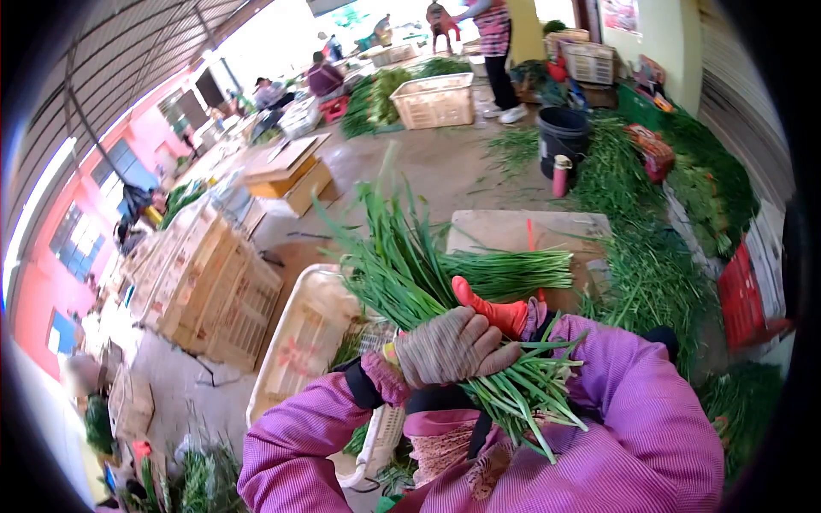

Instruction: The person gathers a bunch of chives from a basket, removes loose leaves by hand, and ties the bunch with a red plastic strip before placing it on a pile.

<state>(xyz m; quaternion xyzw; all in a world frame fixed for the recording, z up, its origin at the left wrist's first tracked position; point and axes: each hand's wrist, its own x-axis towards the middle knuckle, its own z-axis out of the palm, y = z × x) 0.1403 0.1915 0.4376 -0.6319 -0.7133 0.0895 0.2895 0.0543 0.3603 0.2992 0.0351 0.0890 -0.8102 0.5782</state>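
A bunch of garlic chives (398,256) is held in front of my chest, its leaf tips pointing up and left and its cut ends down and right. My left hand (453,346), in a grey knit glove, has its fingers wrapped round the bunch. Just behind it, my right hand (505,315) in an orange-red glove presses against the same chives. One of its digits sticks up along the leaves; the rest are hidden. Beyond my hands, a second bunch of chives (513,271) lies across a low board (530,227), a thin red strip beside it.
Left of my hands stands a pale plastic crate (299,342) with some greens inside. Farther left are stacked crates (205,286). Loose greens (650,282) cover the floor at right, near a dark bucket (563,141) and a pink flask (561,175). Other people are farther back.
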